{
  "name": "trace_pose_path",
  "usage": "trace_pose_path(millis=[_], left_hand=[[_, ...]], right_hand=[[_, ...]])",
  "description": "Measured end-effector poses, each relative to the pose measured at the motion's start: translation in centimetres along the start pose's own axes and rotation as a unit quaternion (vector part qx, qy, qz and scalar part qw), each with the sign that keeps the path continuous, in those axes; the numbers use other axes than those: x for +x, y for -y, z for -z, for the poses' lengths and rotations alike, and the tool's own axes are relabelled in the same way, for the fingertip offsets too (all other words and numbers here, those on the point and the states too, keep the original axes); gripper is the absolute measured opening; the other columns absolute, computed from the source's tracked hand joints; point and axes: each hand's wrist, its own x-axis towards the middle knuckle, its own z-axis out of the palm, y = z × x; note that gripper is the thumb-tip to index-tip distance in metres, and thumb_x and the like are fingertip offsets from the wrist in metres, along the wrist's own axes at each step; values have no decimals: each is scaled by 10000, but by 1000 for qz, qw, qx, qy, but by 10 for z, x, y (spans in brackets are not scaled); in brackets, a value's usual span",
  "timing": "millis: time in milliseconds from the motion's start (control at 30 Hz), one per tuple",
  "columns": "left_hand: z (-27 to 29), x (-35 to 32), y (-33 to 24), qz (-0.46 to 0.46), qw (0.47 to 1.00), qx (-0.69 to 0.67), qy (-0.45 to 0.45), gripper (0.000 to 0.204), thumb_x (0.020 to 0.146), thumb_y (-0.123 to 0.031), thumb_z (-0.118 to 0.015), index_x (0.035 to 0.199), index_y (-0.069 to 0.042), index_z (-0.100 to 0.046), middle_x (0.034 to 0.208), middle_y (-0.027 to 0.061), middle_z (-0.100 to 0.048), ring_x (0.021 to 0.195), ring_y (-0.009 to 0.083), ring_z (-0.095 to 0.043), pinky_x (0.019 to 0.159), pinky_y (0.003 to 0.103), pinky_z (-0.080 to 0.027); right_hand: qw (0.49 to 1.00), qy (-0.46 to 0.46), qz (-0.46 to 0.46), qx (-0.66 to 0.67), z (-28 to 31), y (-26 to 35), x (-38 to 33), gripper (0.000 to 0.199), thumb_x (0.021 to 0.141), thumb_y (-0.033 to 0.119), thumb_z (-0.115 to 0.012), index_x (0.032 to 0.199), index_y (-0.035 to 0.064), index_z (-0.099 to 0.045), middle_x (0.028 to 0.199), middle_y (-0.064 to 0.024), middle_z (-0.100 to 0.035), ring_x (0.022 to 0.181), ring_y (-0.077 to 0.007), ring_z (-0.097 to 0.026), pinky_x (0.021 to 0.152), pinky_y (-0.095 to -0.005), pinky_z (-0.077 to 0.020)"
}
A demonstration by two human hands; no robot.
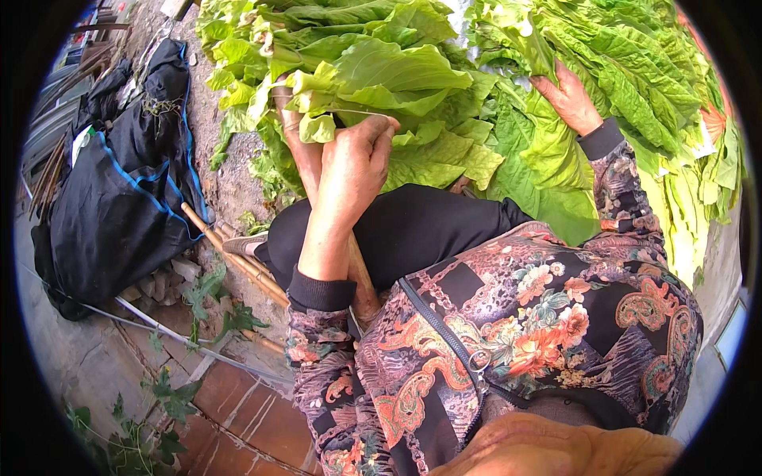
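My left hand (361,155) is closed in a pinch on a thin pale string (357,112), which stretches left to the stem ends of large green leaves (397,71). These leaves hang in a thick bunch along a wooden pole (299,139). The pole slants down past my left wrist toward my lap. Over to the right, my right hand (570,99) reaches into a second heap of broad leaves (627,63). Its thumb and forefinger close around the edge of a green leaf (538,51); the other fingers are partly hidden.
A black sheet bundle (119,190) with blue edging lies at the left. Bamboo poles (246,266) rest beside my leg (397,230). Leafy vines (214,305) and red-brown tiles (238,412) are at the lower left. Metal sheets (51,119) stand at the far left.
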Motion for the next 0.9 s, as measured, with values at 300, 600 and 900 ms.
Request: trace_pose_path(millis=[300, 600, 900], left_hand=[[68, -94, -4, -17, 990, 122, -67, 99, 862, -54, -580, 915, 8, -637, 668, 151, -603, 534, 270, -575, 530, 329, -452], [107, -133, 47, 20, 997, 57, -45, 62, 821, -29, -597, 840, 7, -643, 761, 141, -639, 676, 297, -635, 617, 349, -490], [95, -55, 151, -34, 984, 123, 128, 278, 807, 17, -551, 1083, 12, -578, 1043, 162, -621, 934, 296, -585, 837, 348, -466]], right_hand=[[932, 327, 134, -85, -187, 126, 23, 397, 884, 356, -514, 920, -36, -465, 813, -280, -565, 795, -467, -546, 700, -514, -424], [948, 217, 222, -67, -174, 137, 32, 274, 819, 230, -602, 944, -8, -546, 832, -250, -595, 835, -442, -566, 723, -504, -449], [923, 371, 99, -26, -179, 132, -2, 285, 801, 177, -615, 958, -54, -557, 830, -273, -578, 819, -429, -567, 700, -442, -450]])
